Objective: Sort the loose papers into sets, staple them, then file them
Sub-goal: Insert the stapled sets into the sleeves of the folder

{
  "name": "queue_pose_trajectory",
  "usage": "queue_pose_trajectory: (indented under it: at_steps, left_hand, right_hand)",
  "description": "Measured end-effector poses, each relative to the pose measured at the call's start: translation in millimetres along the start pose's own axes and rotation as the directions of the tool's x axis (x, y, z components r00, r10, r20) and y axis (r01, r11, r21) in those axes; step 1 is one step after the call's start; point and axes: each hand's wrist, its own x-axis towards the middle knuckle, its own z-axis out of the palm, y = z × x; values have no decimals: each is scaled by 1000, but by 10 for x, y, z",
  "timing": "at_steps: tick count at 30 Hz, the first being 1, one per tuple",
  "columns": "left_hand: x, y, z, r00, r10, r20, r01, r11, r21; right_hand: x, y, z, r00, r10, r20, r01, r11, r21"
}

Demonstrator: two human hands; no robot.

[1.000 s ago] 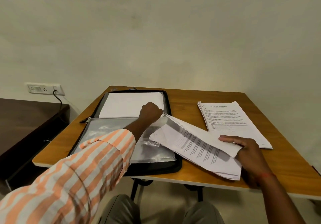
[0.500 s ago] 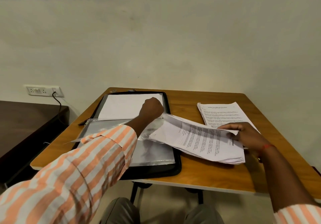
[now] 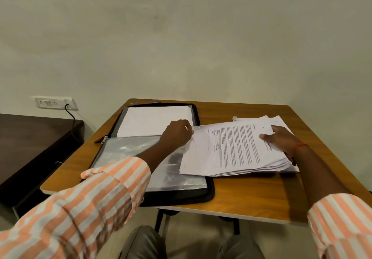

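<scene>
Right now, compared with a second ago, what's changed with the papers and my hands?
The sheaf has swung right and away from you, and now covers most of the far stack. Your right hand moved from lying flat on its near end to gripping its right edge. Your left hand still holds its left corner. The folder stays open on the table.

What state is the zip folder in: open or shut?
Open: the zip folder lies spread flat, white sheet and clear sleeve exposed.
</scene>
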Motion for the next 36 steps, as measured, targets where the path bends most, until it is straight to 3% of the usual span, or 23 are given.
queue_pose_trajectory:
  at_steps: [9, 20, 27, 30, 36]
  left_hand:
    - [-386, -306, 191, 988, 153, -14, -150, 977, 150]
    - [-904, -142, 339, 925, 179, 335, -239, 960, 147]
    - [-1152, -88, 401, 914, 170, 369, -285, 916, 282]
    - [-1237, -93, 419, 913, 180, 366, -301, 903, 308]
    - [-1336, -118, 494, 915, 192, 355, -307, 903, 302]
  right_hand:
    - [-13, 17, 157, 997, -55, 55, 62, 988, -141]
    - [131, 3, 28, 997, 45, 65, -28, 967, -252]
    - [143, 36, 51, 997, 81, 0, -75, 930, -359]
    - [121, 10, 90, 995, 81, 67, -58, 955, -290]
    - [132, 110, 216, 993, 102, 66, -86, 975, -204]
